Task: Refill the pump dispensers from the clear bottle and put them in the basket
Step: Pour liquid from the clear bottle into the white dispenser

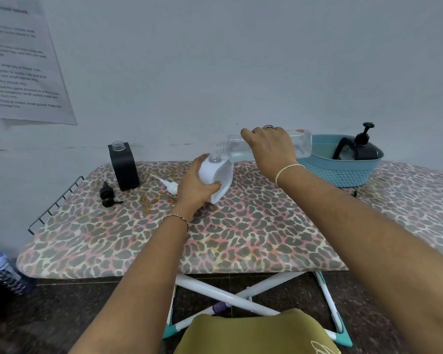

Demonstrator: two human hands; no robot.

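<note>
Leopard-print board (241,238): clear bottle (237,149) in right hand (271,146), above dispenser (221,175).

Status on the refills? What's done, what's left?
Done: one capped black dispenser sits in the basket. In hand: the right hand tips the clear bottle into the white dispenser, which the left hand grips. Left: refit its white pump, basket it, then fill the open black dispenser, whose black pump lies beside it.
</note>
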